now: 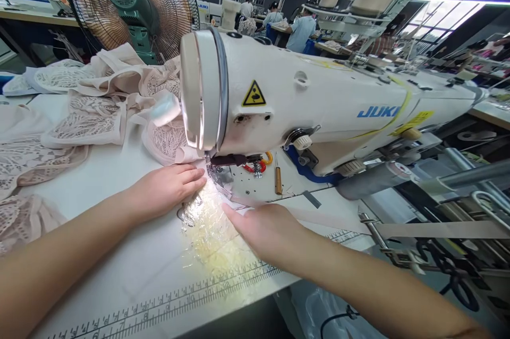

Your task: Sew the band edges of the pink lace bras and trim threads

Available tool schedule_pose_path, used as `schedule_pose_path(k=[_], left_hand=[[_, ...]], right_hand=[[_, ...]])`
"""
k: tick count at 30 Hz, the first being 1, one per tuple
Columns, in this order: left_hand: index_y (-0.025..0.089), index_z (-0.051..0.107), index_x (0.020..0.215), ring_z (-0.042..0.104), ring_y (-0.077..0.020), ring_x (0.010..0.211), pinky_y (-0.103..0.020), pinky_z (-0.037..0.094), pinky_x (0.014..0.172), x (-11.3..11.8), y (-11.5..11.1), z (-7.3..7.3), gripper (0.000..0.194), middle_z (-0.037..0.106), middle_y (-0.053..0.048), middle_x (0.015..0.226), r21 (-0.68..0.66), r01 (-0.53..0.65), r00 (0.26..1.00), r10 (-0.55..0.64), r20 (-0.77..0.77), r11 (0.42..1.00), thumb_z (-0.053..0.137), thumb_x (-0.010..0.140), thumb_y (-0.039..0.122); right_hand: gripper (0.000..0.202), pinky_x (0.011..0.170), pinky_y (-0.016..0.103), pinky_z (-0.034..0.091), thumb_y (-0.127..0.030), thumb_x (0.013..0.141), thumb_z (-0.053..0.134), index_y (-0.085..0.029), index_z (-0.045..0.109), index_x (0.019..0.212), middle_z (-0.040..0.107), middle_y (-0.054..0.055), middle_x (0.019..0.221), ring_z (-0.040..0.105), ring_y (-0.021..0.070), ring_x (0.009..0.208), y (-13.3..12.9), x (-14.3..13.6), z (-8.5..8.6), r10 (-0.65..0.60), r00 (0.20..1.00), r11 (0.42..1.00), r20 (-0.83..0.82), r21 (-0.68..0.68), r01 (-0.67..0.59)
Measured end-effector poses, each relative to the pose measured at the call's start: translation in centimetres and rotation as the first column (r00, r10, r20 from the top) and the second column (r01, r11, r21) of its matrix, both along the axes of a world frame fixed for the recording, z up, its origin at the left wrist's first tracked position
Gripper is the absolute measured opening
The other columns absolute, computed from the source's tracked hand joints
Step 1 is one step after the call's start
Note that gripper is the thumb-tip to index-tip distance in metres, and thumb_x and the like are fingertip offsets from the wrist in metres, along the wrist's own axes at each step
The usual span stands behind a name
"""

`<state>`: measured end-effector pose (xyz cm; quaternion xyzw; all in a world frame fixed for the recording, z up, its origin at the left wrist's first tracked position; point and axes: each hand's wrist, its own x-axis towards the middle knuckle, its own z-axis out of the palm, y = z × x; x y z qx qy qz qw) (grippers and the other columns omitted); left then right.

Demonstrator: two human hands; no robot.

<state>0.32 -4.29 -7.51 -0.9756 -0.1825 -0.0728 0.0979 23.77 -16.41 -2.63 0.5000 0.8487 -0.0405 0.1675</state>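
My left hand lies flat on the table with its fingers stretched toward the needle area of a white JUKI sewing machine. Its fingertips touch pale fabric by the presser foot. A beige lace bra piece is just beyond those fingers. Close to the machine bed, my right hand has its thumb out, while its other fingers are blurred and mostly hidden. A pale elastic band comes from the right toward that hand; whether the fingers grip it is unclear. Crinkled clear tape covers the tabletop between both hands.
More lace bras are heaped at left. Behind them stands a large fan. A wooden-handled screwdriver lies on the machine bed. A printed ruler runs along the table's front edge. Several people sit at machines in the background.
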Motion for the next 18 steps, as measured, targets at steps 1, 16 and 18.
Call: schedule_pose_path(k=[1, 16, 18], left_hand=[[0.020, 0.055, 0.130, 0.055, -0.0232, 0.119, -0.033, 0.049, 0.092, 0.0, 0.2, 0.1, 0.045, 0.058, -0.008, 0.134, 0.006, -0.010, 1.000, 0.011, -0.011, 1.000, 0.029, 0.094, 0.011], [0.014, 0.063, 0.114, 0.057, -0.0324, 0.107, -0.046, 0.047, 0.086, 1.2, -0.3, 2.0, 0.034, 0.065, -0.018, 0.105, 0.191, -0.419, 0.904, 0.387, 0.181, 0.888, 0.037, 0.095, 0.024], [0.011, 0.060, 0.118, 0.056, -0.0368, 0.104, -0.049, 0.047, 0.084, 1.4, 0.3, 2.3, 0.044, 0.063, -0.021, 0.106, 0.036, -0.588, 0.805, 0.580, 0.124, 0.808, 0.043, 0.092, 0.043]], right_hand=[[0.079, 0.041, 0.026, 0.018, -0.003, 0.067, 0.058, -0.018, 0.039, 0.142, 0.060, -0.001, 0.056, 0.044, 0.0139, 0.043, -0.6, 0.5, 0.0, 0.001, 1.000, 0.998, 0.025, -0.057, 0.001], [0.028, 0.049, 0.027, 0.024, -0.020, 0.096, 0.036, -0.014, 0.063, 0.100, 0.055, 0.000, 0.059, 0.047, 0.0119, 0.051, -4.5, 4.7, -5.9, 0.212, 0.822, 0.932, -0.528, 0.363, -0.007], [0.029, 0.049, 0.027, 0.025, -0.019, 0.096, 0.036, -0.014, 0.063, 0.102, 0.055, 0.000, 0.058, 0.048, 0.0120, 0.051, -4.5, 4.5, -5.7, 0.216, 0.822, 0.929, -0.526, 0.371, -0.006]])
